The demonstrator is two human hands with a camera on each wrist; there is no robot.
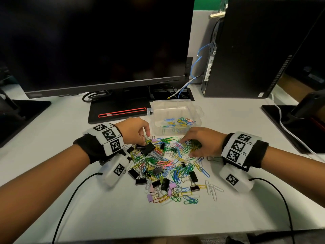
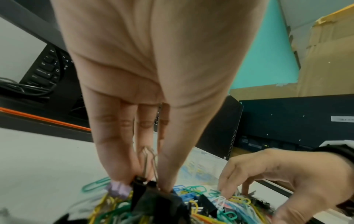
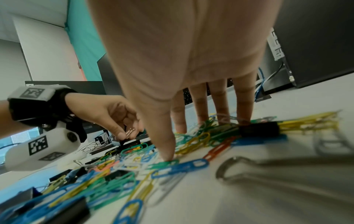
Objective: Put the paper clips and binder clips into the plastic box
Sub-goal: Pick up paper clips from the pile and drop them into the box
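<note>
Two hands work at the far edge of a heap of paper clips and binder clips spread over our white worktop. On the left, our left hand reaches down into the heap, its grip pinched on the wire handles of a black binder clip, thumb on one side and fingers on the other. Further right, our right hand lies over the clips with fingers spread and nearly straight, tips pressing down on coloured paper clips, grasping nothing we can make out. Just beyond the heap, between the hands and slightly to the right, stands the clear plastic box, open, with some coloured paper clips already lying in it. Behind are a dark monitor and a black computer tower.
</note>
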